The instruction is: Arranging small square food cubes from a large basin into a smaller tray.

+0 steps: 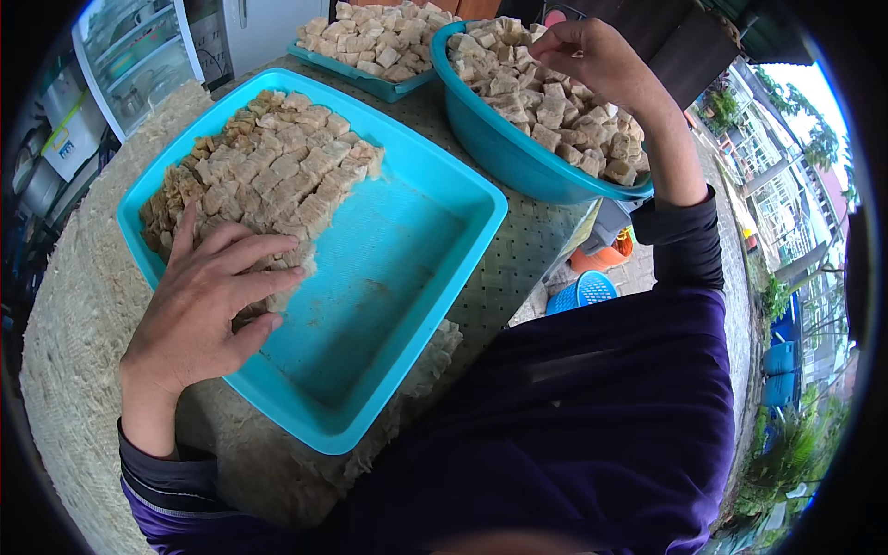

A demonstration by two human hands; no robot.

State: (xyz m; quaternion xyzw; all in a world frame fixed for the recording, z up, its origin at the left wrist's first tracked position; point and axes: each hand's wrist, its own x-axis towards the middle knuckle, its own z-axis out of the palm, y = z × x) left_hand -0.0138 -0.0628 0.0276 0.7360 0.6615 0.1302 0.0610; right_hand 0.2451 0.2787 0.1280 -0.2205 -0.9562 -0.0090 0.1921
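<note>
Rows of packed beige, rough-surfaced cubes [277, 166] fill the far left part of a turquoise plastic tray [388, 229], whose bare floor shows on the right and near side. My left hand [208, 298] lies over the near end of these rows, fingers spread, fingertips at the cubes' edge. My right hand [590, 62] is over the far side of a round teal plastic basin [485, 146] heaped with loose cubes [548, 111]. Its thumb and fingers are bent close together; whether a cube is between them cannot be made out.
Behind the tray stands a shallower teal tray [361, 83] piled with more cubes [378, 41]. A patterned cover [513, 257] lies under the tray and basin. Fibrous pale matting [90, 277] spreads on the left. Below the table's right edge are a blue basket [586, 291] and an orange container [600, 258].
</note>
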